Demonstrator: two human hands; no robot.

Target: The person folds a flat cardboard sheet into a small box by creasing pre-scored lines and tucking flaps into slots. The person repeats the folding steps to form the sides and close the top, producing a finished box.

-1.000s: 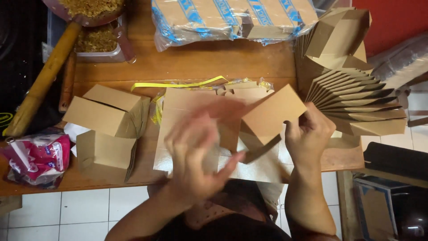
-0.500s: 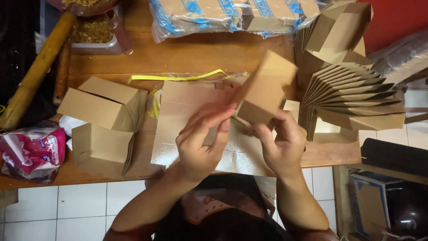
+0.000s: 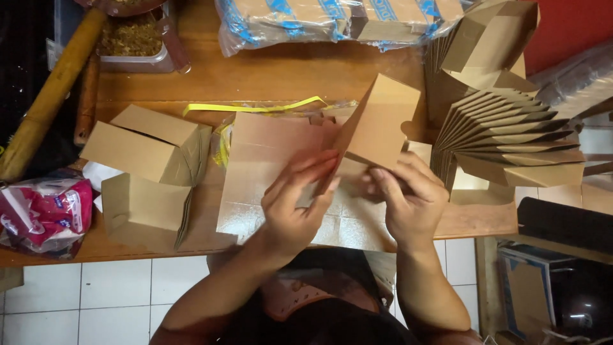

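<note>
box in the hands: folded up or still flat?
Partly folded. The box has one panel standing up; both the left hand and right hand grip its base.

Premises present as a small food-packing workstation, likely in a home or small shop setting: a wooden worktable over a white tiled floor carries folded brown cardboard boxes, a fanned stack of flat box blanks and a plastic-wrapped bundle of further blanks. A clear tub of fried snack food and a pink printed snack bag sit at the table's left end
</note>
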